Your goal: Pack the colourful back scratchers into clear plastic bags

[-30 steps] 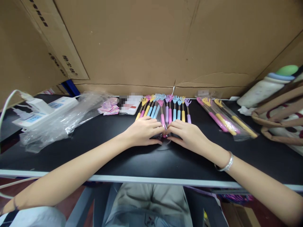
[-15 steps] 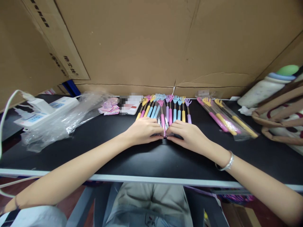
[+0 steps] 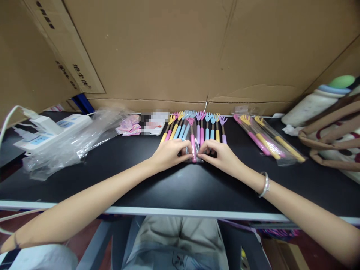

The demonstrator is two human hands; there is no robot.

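Observation:
A row of several small back scratchers [image 3: 197, 129] with pink, yellow, blue and purple handles lies on the black table [image 3: 112, 176] against the cardboard wall. One pink-handled scratcher [image 3: 192, 144] lies in a clear plastic sleeve in front of the row. My left hand [image 3: 168, 154] and my right hand [image 3: 222, 155] meet at its near end, fingers curled and pinching the sleeve from either side. A silver bracelet [image 3: 264, 184] sits on my right wrist.
Three bagged scratchers [image 3: 267, 140] lie to the right. A striped bag [image 3: 332, 142] and a bottle [image 3: 315, 103] stand at far right. At left are crumpled clear bags [image 3: 73, 144], a white power strip [image 3: 53, 129], pink labels [image 3: 129, 126] and a white card [image 3: 154, 125].
Both hands have slid a little away from me and changed from lying flat over the sleeve to pinching its near end with the fingertips.

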